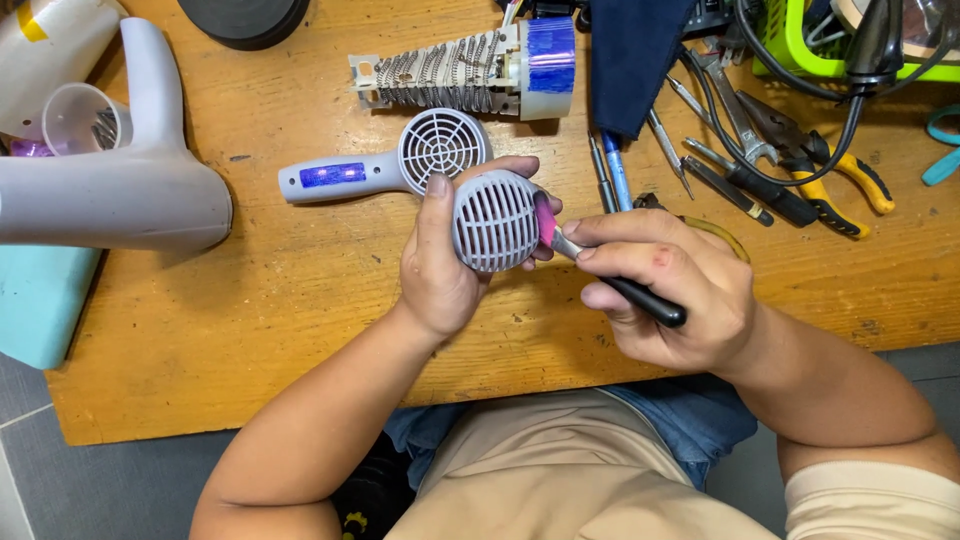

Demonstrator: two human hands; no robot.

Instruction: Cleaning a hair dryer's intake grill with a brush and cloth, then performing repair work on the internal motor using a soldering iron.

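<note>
My left hand [440, 262] grips a round grey slotted grille cover [494, 221] above the wooden table [290, 300]. My right hand [668, 288] holds a small brush with a black handle [640, 297], its pink tip [545, 219] touching the cover's right edge. Just behind the cover lies a grey hair dryer half-shell [400, 160] with a round vent and a blue patch on its handle.
A heating coil unit [470, 72] with a blue band lies at the back. A larger grey hair dryer [130, 170] rests at left by a clear cup [80, 115]. Pliers [830, 175], screwdrivers [745, 185] and a black cable [800, 180] crowd the right. A green tray [800, 55] stands far right.
</note>
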